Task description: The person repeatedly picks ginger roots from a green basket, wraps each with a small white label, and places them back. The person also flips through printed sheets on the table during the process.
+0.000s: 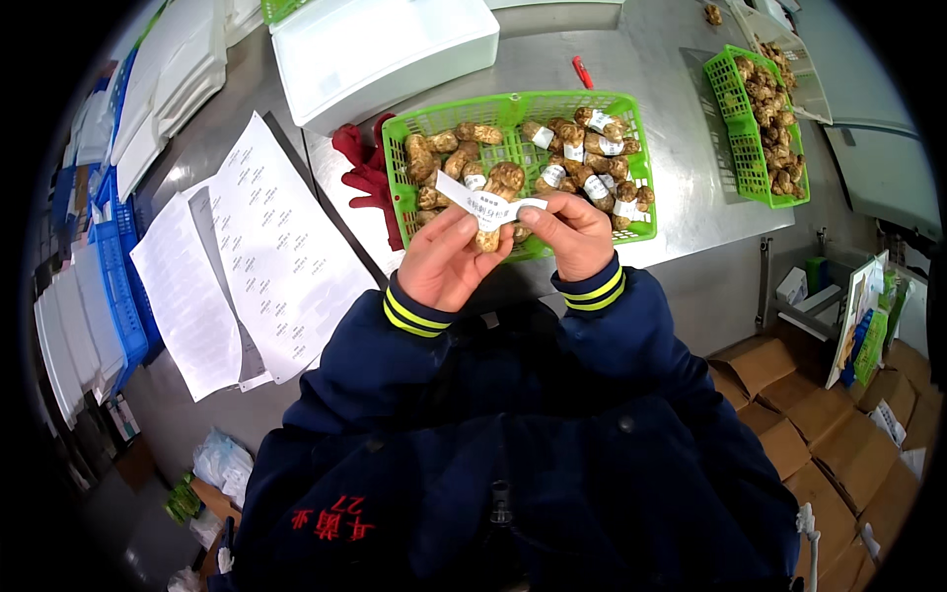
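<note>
Black print on label (487,211), red lettering (333,520) on jacket (592,474), apparently tiny print on sheet (276,252)

The mushrooms (419,158) are mottled brown and cream; the paper label (488,209) is white with dark print. Bright lattice green marks the basket (572,100), deep red the gloves (373,192), silvery grey the table (681,219). White sheets (286,252) carry rows of dark print; navy sleeves (646,321) end in fluorescent yellow stripes

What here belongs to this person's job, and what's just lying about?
Part of it, it seems: paper label held by left hand and right hand; mushroom it partly covers; green basket of mushrooms, some labelled; printed sheets.

Likely just lying about: red gloves; red pen; cardboard boxes.
</note>
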`<state>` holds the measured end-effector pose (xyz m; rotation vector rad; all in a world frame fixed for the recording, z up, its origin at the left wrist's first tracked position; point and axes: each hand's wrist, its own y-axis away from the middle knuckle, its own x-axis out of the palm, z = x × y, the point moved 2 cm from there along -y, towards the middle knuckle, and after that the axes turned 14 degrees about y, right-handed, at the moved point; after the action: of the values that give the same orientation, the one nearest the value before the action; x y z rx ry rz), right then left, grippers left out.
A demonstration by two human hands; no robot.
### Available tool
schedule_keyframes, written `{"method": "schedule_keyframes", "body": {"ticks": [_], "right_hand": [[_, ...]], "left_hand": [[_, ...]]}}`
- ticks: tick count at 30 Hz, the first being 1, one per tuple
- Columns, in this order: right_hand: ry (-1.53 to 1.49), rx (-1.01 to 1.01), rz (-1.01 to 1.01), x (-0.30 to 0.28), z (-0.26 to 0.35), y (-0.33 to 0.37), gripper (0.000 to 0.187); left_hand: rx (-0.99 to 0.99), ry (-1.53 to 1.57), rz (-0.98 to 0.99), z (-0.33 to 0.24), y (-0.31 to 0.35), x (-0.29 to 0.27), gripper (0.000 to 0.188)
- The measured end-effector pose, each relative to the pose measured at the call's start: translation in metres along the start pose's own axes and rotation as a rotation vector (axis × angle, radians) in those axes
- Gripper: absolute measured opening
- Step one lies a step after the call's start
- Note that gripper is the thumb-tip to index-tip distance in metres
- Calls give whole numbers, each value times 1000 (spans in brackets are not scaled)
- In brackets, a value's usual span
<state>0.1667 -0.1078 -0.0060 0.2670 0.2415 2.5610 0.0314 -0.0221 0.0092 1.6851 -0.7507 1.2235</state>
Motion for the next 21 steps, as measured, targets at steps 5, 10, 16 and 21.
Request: {"method": "schedule_keyframes", "body": {"ticks": [5, 10, 16, 21], "right_hand": [[-107, -23, 138, 0, 5, -1, 5], [-47, -11, 270, -8, 6, -3, 24], [-199, 201, 530, -10, 15, -1, 42], [-307, 291, 702, -14, 0, -1, 45]], "left_hand": [[-140, -51, 36, 4, 3, -8, 35], [-182, -208, 159, 4, 4, -10, 40], [-249, -248, 243, 6, 6, 16, 52], [-308, -319, 280, 8, 7, 15, 44]]}}
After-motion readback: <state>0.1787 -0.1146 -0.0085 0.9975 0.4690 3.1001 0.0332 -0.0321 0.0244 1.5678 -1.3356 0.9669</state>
